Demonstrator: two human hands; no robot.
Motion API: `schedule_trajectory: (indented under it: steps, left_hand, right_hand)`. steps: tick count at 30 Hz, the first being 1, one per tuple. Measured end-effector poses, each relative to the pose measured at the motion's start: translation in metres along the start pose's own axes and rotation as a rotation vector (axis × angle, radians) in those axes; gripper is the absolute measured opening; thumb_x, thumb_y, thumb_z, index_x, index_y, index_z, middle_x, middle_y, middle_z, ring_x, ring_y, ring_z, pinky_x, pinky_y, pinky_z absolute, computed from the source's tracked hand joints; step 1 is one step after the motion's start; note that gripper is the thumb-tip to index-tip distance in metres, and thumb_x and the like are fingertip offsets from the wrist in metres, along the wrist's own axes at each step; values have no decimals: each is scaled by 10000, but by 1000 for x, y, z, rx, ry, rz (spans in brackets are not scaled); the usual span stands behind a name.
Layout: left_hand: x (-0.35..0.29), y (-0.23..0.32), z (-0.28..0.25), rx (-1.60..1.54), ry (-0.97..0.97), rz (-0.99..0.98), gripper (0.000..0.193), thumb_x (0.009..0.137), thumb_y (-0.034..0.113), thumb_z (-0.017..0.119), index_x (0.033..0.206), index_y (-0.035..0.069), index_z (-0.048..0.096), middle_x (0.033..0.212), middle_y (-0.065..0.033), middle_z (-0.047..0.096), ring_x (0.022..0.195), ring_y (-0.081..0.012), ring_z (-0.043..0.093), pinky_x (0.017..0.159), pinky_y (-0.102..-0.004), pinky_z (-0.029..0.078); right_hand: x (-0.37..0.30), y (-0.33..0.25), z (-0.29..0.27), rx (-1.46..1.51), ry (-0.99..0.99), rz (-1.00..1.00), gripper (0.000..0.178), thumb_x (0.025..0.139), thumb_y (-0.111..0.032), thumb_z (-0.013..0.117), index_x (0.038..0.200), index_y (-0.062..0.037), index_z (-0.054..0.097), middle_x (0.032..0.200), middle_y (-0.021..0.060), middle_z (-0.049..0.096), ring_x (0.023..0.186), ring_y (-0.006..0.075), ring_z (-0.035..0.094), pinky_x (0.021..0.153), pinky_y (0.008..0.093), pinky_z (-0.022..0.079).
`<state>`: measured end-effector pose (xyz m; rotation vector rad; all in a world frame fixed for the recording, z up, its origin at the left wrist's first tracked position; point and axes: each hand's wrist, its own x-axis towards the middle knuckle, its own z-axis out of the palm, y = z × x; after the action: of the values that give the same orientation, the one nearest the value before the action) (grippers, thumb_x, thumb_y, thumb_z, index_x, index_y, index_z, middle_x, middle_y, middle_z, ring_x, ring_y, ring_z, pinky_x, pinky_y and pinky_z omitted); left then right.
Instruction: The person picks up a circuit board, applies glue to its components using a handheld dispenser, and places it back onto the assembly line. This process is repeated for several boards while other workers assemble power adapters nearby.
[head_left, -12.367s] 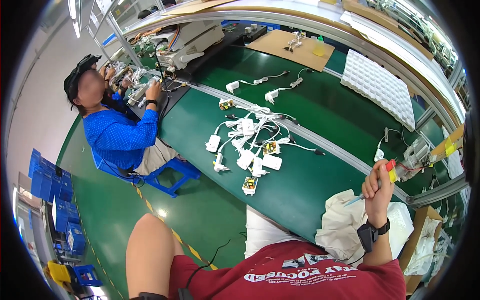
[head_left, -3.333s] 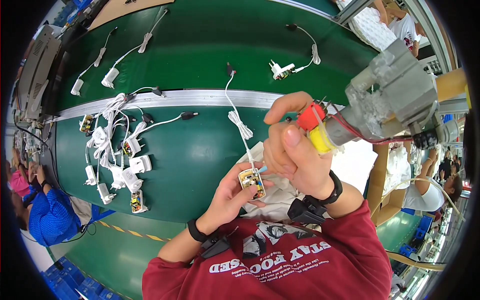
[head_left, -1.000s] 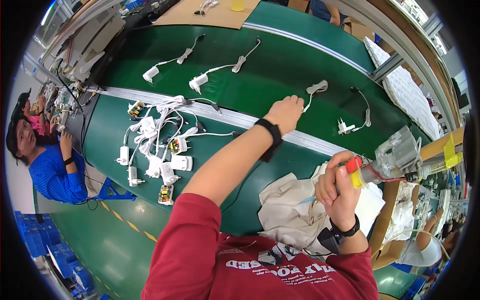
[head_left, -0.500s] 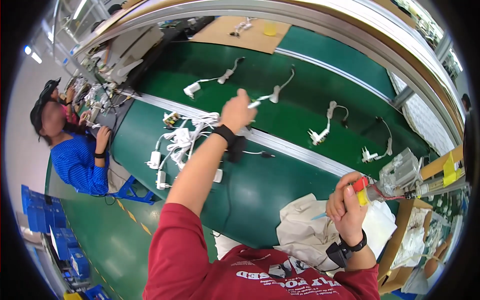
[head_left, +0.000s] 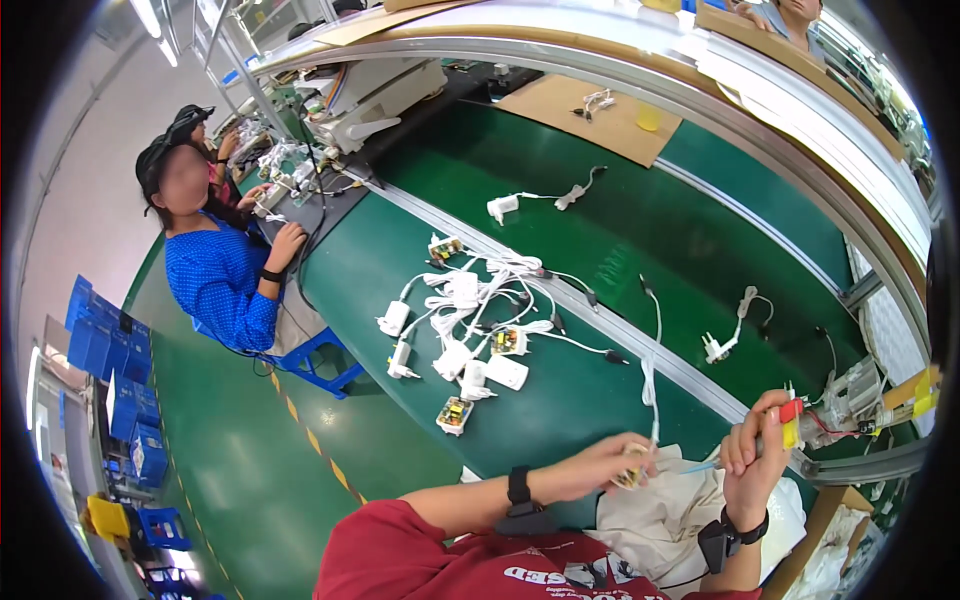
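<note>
My left hand (head_left: pixel 605 465), slightly blurred, is closed around a small power adapter (head_left: pixel 630 474) that looks opened, with yellowish parts showing. Its white cable (head_left: pixel 649 385) stretches up over the metal rail to the green surface beyond. To the right, my right hand (head_left: pixel 752 455) is closed on a slim tool with a pale blue pointed tip (head_left: pixel 703 467), pointing toward the adapter. A red and yellow piece (head_left: pixel 792 424) shows at this hand's far side; whether the hand grips it too, I cannot tell. Left of my hands lies a pile of white adapters (head_left: pixel 462 290) with tangled cables.
Bare-board adapters (head_left: pixel 455 414) lie near the pile. More adapters (head_left: pixel 503 207) rest on the green strip beyond the metal rail (head_left: pixel 690 380). Cream cloth (head_left: pixel 660 525) is below my hands; a clear plastic fixture (head_left: pixel 850 395) stands right. A person in blue (head_left: pixel 215 275) sits left.
My left hand has come back from the far strip toward my body with an adapter and its cable. The view has turned left. My right hand still grips the blue-tipped tool.
</note>
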<state>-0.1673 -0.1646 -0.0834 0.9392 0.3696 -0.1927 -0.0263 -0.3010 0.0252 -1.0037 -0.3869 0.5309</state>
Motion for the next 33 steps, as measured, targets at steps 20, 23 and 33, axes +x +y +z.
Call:
schedule_trajectory:
  steps: [20, 23, 33]
  left_hand:
    - [-9, -9, 19, -86, -176, 51, 404, 976, 126, 452, 1357, 96, 323, 1350, -95, 462, 1212, -213, 494, 897, -383, 522]
    - [-2, -9, 20, -85, -173, 33, 395, 979, 118, 441, 1355, 90, 322, 1345, -101, 465, 1211, -210, 492, 898, -382, 522]
    - [0, -12, 19, -52, -160, 10, 404, 969, 61, 427, 1355, 75, 311, 1350, -134, 454, 1218, -257, 492, 893, -389, 532]
  right_hand:
    - [15, 6, 20, 12, -219, 12, 285, 968, -357, 466, 967, -78, 410, 496, -37, 305, 365, 56, 274, 353, 228, 267]
    - [17, 7, 15, 5, -202, 36, 296, 962, -360, 477, 968, -73, 406, 497, -32, 313, 369, 60, 286, 358, 234, 275]
    - [19, 6, 3, 11, -237, 93, 316, 946, -333, 523, 991, -45, 401, 520, -6, 355, 410, 76, 347, 412, 236, 325]
